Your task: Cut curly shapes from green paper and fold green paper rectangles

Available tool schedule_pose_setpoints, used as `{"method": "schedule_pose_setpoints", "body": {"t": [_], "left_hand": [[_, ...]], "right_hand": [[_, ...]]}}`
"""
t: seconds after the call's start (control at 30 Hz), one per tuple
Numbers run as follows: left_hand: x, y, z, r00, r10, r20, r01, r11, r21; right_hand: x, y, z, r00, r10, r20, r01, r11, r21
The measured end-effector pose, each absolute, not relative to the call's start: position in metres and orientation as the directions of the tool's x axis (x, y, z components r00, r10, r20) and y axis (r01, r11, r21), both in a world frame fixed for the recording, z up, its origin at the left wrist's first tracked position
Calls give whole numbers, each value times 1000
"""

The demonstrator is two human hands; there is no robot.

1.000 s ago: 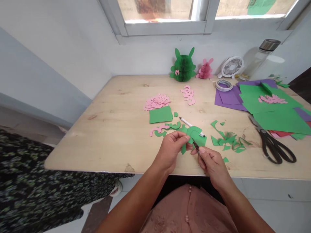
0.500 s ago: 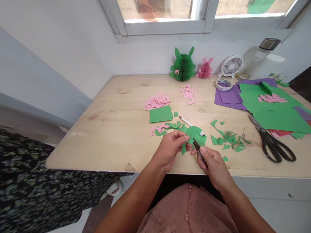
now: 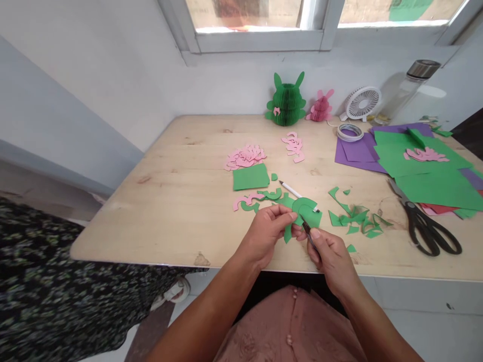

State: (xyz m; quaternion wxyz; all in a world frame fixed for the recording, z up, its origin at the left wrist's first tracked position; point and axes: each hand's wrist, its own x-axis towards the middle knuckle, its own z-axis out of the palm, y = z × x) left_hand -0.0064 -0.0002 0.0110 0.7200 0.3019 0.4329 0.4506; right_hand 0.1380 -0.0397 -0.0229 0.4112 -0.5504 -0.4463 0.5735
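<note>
Left fingers [image 3: 288,219] pinch one green paper piece [image 3: 303,203]; right fingers [image 3: 320,238] clasp one of two pairs of scissors [image 3: 307,229].

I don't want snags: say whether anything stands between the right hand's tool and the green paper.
Nothing visible does: the tool reaches the green paper in the left hand. The pen lies partly behind the paper.

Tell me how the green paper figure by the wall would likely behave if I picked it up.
The green paper figure is probably light for its size, as it looks built from pleated paper. That same pleating suggests it may crush under a firm squeeze. The two thin ears sticking up from its top would likely bend if gripped.
</note>
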Motion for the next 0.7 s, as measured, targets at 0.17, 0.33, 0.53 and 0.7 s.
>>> {"method": "schedule_pose_setpoints", "body": {"t": [0.17,0.33,0.53,0.7], "left_hand": [[-2,-3,10,186,920,-345,-436,392,810],[1,-5,9,166,933,-321,-433,361,826],[1,-6,10,122,947,-298,-386,322,865],[0,-5,8,124,944,-306,-381,330,864]], "right_hand": [[138,-39,-24,-31,980,-197,56,-196,-979],[138,-40,-25,-20,980,-196,80,-194,-978],[137,-40,-20,-22,980,-197,74,-195,-978],[137,-39,-19,-20,976,-217,78,-215,-974]]}}
